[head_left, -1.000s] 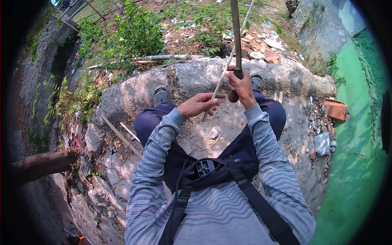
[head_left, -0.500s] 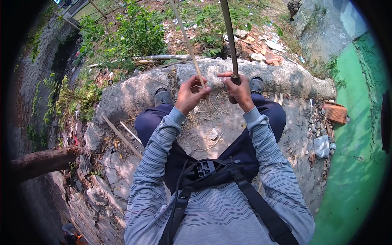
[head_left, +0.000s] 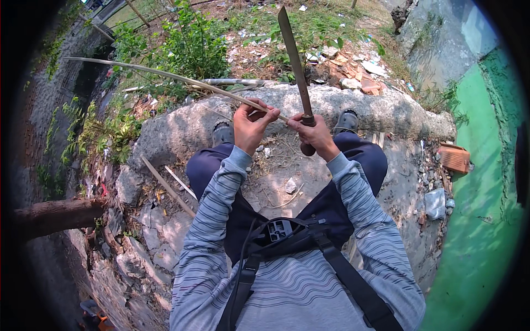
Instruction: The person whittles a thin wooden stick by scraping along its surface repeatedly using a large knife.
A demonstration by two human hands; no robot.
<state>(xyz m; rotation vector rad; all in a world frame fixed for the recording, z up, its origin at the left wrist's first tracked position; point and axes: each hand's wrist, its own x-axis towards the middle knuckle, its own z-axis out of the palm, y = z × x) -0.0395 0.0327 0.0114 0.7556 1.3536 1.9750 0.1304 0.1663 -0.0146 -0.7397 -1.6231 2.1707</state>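
Bamboo strip, upright half a second ago, now slants out toward ten o'clock from the left hand, which pinches its near end. At three o'clock of it, the right hand clenches a long knife, blade pointing to twelve o'clock.

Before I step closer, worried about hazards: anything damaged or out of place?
Yes. Broken bricks lie scattered beyond the cracked concrete slab, and the long blade in the right hand points upward, bare.

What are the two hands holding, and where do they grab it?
The right hand grips a long knife by its handle. The left hand holds a thin bamboo strip near its end, close to the blade.
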